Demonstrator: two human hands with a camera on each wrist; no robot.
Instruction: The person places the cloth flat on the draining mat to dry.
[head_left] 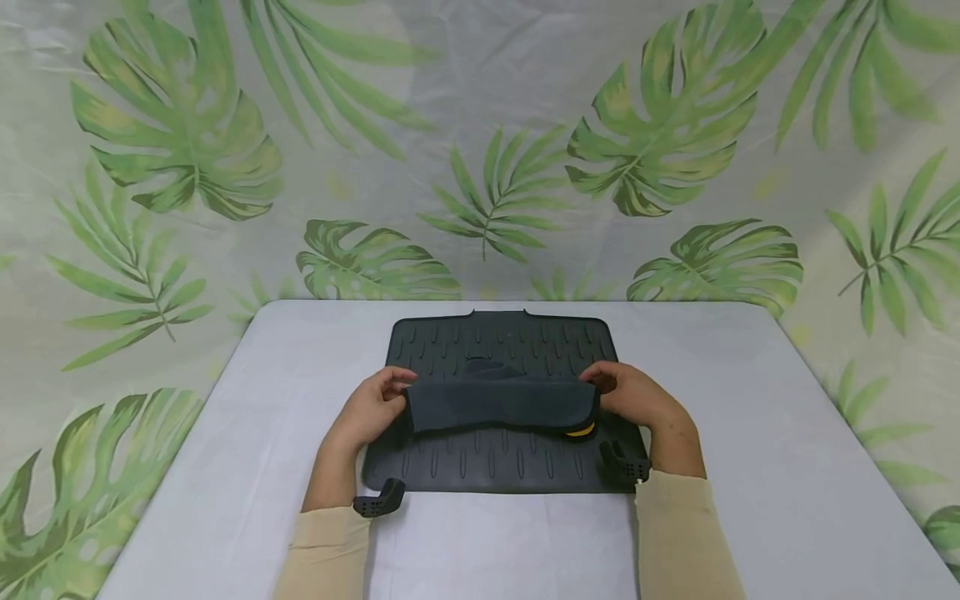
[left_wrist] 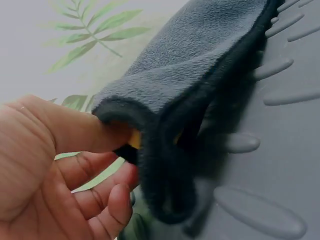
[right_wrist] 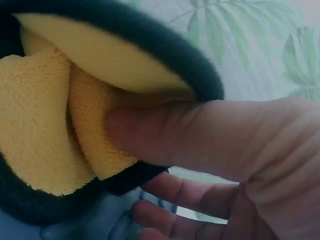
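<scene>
A folded dark grey cloth (head_left: 502, 405) with a yellow inner side lies lengthwise above a black ribbed mat (head_left: 487, 462). The left hand (head_left: 375, 408) pinches its left end; in the left wrist view the thumb of that hand (left_wrist: 65, 155) is tucked into the fold of the cloth (left_wrist: 185, 50), fingers beneath. At the right end, the right hand (head_left: 637, 396) grips the cloth. The right wrist view has the thumb of the right hand (right_wrist: 200, 145) pressed on the yellow side of the cloth (right_wrist: 35, 110), with its fingers bent below.
The mat rests on a white table (head_left: 262, 433). Behind the table hangs a pale backdrop (head_left: 525, 75) with green leaf prints. Black straps with brackets sit on both wrists, by the mat's near corners.
</scene>
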